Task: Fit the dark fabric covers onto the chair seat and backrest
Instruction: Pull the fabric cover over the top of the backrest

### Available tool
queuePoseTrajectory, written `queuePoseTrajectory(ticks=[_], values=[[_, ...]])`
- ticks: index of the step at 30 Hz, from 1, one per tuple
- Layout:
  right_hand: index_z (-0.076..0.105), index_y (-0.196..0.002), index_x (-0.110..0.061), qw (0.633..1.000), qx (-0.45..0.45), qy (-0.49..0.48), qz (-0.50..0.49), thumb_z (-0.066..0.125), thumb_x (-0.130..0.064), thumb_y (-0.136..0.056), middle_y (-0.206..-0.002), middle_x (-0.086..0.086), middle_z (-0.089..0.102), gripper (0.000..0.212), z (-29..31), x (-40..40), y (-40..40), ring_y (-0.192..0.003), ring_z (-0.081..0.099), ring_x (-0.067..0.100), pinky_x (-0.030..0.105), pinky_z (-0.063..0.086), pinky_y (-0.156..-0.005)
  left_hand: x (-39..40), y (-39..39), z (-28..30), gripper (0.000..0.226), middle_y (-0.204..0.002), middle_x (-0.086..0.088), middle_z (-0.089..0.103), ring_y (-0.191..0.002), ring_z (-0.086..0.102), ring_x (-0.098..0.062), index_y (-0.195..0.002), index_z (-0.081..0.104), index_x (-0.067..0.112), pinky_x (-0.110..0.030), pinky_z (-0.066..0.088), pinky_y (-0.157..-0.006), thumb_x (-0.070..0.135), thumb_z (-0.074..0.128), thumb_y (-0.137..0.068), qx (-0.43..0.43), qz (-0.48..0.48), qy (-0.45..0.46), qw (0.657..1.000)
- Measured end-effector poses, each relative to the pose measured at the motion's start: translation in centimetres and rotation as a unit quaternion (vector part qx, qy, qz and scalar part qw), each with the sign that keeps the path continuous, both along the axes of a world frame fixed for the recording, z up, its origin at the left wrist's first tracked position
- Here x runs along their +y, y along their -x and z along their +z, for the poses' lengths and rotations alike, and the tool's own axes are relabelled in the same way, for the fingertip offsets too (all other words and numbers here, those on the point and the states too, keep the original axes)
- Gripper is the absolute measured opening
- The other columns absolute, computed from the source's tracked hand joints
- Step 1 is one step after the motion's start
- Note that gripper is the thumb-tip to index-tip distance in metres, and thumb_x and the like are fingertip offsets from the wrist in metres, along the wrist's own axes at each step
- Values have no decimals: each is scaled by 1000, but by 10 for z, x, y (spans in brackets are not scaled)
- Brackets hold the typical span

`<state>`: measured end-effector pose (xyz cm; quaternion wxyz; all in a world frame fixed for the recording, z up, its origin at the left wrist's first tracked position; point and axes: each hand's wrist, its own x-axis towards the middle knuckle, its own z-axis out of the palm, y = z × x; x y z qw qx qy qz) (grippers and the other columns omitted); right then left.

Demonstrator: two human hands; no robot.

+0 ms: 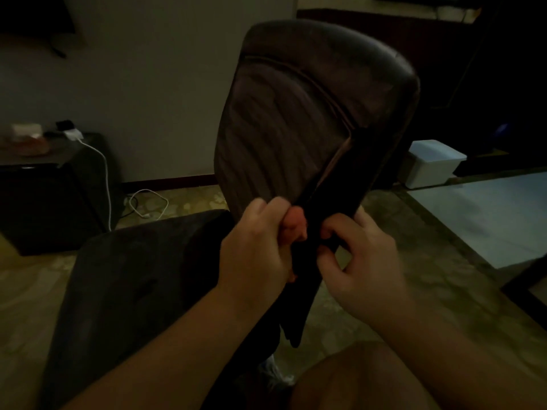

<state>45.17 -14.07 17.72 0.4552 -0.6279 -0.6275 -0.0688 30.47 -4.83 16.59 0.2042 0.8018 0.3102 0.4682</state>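
**Both hands at the lower edge of the backrest cover**

Nearest the camera, a bare knee (364, 377) shows at the bottom of the view, with both forearms reaching up from it. The left hand (254, 247) has its fingers curled around the bottom edge of the dark brownish stretch-fabric cover (275, 125), which is drawn over the tall curved chair backrest (370, 84) and lies in long wrinkles across it. The right hand (358, 258) pinches the adjoining dark edge of the backrest just beside the left one, thumb and fingers bent around it. A narrow dark flap of fabric (296, 321) hangs down between the two wrists.

To the left of the hands lies the broad dark padded chair seat (133, 276); in this dim light I cannot tell whether it wears a cover.

Beyond the chair, a white lidded plastic bin (432, 164) stands on the floor to the right; its contents are hidden. On the left, a low dark cabinet (50, 202) carries small objects too dim to identify, and a white cable (106, 179) runs down from it to coil on the floor. The patterned yellowish floor (414, 261) meets a plain pale wall (148, 84) with a dark skirting.
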Motion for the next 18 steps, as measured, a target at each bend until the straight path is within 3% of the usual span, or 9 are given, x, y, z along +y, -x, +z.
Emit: queuePoseTrajectory(ticks=[5, 10, 15, 18], values=[[59, -87, -21, 1000, 3, 6, -11, 60, -29, -82, -98, -15, 47, 10, 2, 1, 1, -77, 56, 10, 29, 46, -59, -2, -2, -1, 26, -86, 6, 53, -72, 55, -14, -88, 54, 27, -46, 51, -62, 48, 45, -100, 13, 29, 16, 999], [61, -88, -20, 1000, 27, 11, 7, 61, -28, -82, -105, -12, 51, 10, 3, 4, -1, -81, 61, 11, 39, 54, -62, 6, -20, 37, 9, -91, 6, 56, -76, 59, -16, -94, 59, 25, -47, 54, -64, 30, 60, -101, -8, 22, -12, 1000], [67, -95, -15, 999, 28, 16, 33, 62, -19, -85, -109, -9, 54, 11, 1, 1, -4, -86, 63, 14, 40, 53, -64, 9, -50, 88, 11, -88, 12, 52, -74, 53, -3, -93, 48, 36, -27, 47, -61, 35, 55, -102, -20, 13, -87, 996], [61, -90, -17, 999, 16, 2, 32, 59, -22, -86, -105, -10, 51, 7, 2, 0, -3, -82, 60, 14, 38, 50, -60, 14, -58, 103, 11, -91, 9, 58, -75, 56, -5, -96, 54, 30, -29, 51, -64, 33, 59, -105, -52, 1, -88, 995]])
